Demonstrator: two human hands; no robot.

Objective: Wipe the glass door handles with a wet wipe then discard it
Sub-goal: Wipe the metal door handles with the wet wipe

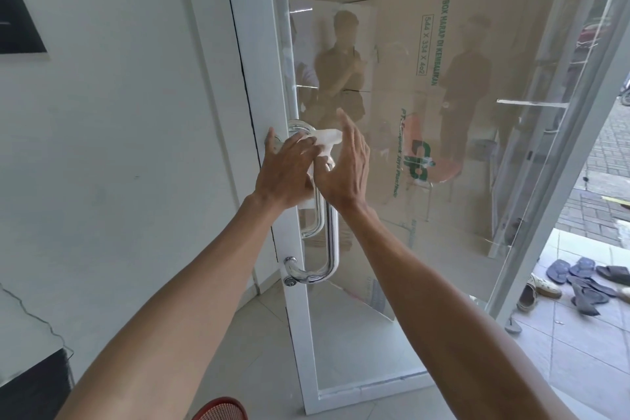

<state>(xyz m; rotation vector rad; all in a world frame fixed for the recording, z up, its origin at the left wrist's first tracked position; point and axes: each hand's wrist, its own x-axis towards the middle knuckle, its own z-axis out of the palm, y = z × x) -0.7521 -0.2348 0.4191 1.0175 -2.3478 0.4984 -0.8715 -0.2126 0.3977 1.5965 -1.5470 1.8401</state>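
The left hand [286,174] presses a white wipe [325,138] against the top of the chrome door handle [330,242], fingers closed over it. The right hand [347,167] hovers just beside, fingers straight and together, holding nothing. Cardboard boxes [443,44] stand behind the glass door [392,334]; sandals [586,283] lie outside to the right.

I count two hands, the left hand [284,172] and right hand [344,167], with one white wet wipe [325,138] between them. One glass door [426,147] carries two chrome handles, the near handle [332,242] and the far handle [318,215]. One red basket [221,410] shows. The loose sandals [586,280] overlap too much to count.
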